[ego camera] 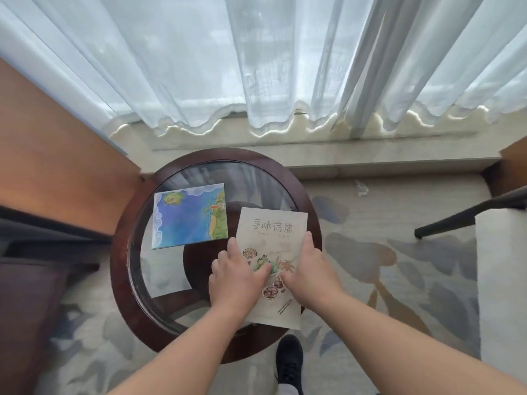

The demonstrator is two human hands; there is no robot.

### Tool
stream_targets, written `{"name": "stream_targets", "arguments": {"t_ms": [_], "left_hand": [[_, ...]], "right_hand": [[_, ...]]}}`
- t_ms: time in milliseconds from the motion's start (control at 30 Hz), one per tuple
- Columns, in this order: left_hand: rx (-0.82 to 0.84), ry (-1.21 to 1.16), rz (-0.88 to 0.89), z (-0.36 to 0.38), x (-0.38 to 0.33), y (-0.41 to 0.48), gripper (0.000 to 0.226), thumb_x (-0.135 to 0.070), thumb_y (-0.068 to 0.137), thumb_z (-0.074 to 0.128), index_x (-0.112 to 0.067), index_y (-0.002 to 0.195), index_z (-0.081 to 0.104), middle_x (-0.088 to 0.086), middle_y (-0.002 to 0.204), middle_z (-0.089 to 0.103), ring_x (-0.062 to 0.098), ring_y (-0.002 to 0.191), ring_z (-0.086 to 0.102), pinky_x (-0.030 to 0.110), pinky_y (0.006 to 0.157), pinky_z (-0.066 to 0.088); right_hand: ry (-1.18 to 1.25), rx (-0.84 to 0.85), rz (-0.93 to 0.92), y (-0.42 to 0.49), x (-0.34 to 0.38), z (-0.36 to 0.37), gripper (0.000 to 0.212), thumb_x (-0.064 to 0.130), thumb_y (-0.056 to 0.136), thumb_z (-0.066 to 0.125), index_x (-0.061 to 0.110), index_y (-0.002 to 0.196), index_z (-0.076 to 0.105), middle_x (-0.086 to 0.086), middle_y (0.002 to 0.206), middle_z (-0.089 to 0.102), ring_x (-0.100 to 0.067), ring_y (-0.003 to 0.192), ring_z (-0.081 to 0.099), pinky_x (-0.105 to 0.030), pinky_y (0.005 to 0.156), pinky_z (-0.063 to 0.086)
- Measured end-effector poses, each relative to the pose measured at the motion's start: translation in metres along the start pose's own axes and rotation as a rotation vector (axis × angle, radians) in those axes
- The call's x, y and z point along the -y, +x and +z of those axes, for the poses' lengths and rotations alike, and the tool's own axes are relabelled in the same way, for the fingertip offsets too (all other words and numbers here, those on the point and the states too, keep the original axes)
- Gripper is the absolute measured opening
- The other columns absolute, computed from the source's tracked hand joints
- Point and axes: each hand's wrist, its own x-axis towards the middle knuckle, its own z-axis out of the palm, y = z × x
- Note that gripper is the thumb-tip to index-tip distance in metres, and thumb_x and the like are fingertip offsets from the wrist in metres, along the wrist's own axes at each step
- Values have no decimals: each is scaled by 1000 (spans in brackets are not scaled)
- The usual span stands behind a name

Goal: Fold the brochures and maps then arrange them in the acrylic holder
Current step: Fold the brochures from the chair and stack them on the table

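Head view: brochure (272, 228) partly hidden beneath left hand (236, 276) and right hand (310, 269)

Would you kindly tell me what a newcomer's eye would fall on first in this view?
The left hand and right hand press on a beige food brochure at the right side of the round glass-topped table. A bright blue map lies flat beside it on the left. Sheer white curtains fill the top of the view.
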Motion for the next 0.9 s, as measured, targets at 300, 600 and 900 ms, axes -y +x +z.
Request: {"name": "stream_targets", "arguments": {"t_ms": [300, 600, 900], "left_hand": [[57, 109, 32, 26, 15, 24, 107, -68, 78, 59, -20, 153, -1, 7, 133, 36, 26, 119, 39, 41, 95, 42], [24, 199, 129, 35, 15, 23, 107, -71, 78, 56, -19, 152, -1, 5, 130, 36, 22, 112, 41, 37, 90, 43], [33, 336, 195, 43, 4, 26, 110, -77, 78, 48, -17, 153, -4, 13, 151, 16, 28, 123, 34, 39, 98, 40]], "right_hand": [[-63, 8, 27, 22, 3, 18, 90, 25, 85, 68, 23, 152, 8, -6, 125, 40, -21, 97, 48, -30, 80, 44], [-202, 45, -37, 28, -8, 14, 85, 24, 87, 64, 21, 152, 9, -3, 140, 31, -22, 117, 50, -27, 81, 42], [-197, 46, -55, 44, -11, 8, 86, 13, 88, 61, 22, 155, 8, 2, 153, 21, -20, 125, 46, -29, 86, 44]]}}
